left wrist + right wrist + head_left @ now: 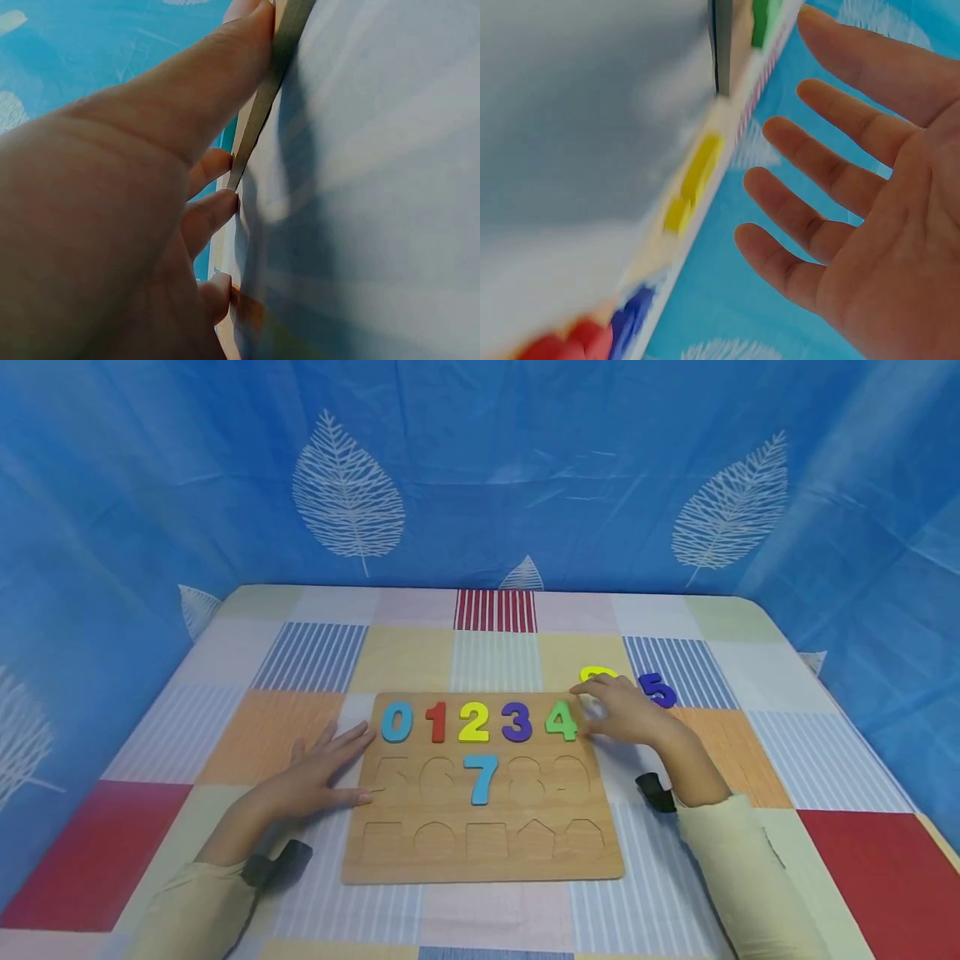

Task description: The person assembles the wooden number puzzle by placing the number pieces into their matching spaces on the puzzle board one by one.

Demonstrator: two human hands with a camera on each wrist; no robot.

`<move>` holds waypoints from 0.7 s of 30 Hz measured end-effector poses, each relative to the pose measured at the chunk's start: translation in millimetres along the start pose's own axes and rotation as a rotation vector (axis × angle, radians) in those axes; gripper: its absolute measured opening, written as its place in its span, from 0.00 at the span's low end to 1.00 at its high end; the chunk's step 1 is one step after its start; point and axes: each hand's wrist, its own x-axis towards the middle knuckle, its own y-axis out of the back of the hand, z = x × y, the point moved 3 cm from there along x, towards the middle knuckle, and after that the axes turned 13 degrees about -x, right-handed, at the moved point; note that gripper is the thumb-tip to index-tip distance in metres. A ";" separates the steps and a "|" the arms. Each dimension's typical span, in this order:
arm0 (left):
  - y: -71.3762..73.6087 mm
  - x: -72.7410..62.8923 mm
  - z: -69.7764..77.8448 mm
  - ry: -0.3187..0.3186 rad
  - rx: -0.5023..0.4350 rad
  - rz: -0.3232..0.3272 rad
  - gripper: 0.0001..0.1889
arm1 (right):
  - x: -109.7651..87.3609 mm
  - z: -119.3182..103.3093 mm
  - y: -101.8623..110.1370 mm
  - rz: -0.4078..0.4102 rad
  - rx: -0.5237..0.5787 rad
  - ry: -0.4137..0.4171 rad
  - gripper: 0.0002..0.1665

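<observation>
A wooden number board [487, 863] lies flat on the table. Blue 0 [397, 722], red 1 [437, 723], yellow 2 [474, 723], purple 3 [517, 723] and green 4 [561, 722] line its top row; a blue 7 [480, 779] sits in the middle row. With fingers spread, my left hand [311, 777] touches the board's left edge. My right hand [630, 714] hovers by the upper right corner, fingers extended and holding nothing in the right wrist view. Beyond it lies a yellow number piece [597, 673], partly hidden by the hand.
A purple 5 [658, 691] lies on the tablecloth to the right of the right hand. Red pieces [570, 343] show at the bottom of the right wrist view. A blue leaf-patterned curtain [480, 477] hangs behind the table.
</observation>
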 end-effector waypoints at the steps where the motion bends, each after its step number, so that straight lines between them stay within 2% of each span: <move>1: -0.1 -0.4 -0.3 0.004 0.001 -0.001 0.46 | -1.6 3.9 2.2 0.001 0.015 -0.005 0.32; 4: -0.1 -1.7 -1.1 0.009 0.000 -0.002 0.46 | -6.8 17.6 8.6 -0.007 0.059 -0.044 0.32; 8: 0.1 -2.3 -2.0 0.003 -0.001 0.000 0.46 | -10.4 36.4 12.3 -0.033 0.083 -0.136 0.33; 16: 0.5 -0.2 -2.5 -0.008 -0.008 -0.005 0.45 | -10.2 65.8 5.5 -0.046 0.083 -0.221 0.36; 21: -0.2 1.5 -3.4 -0.007 -0.004 -0.008 0.46 | -13.1 82.0 -1.5 -0.103 0.097 -0.333 0.42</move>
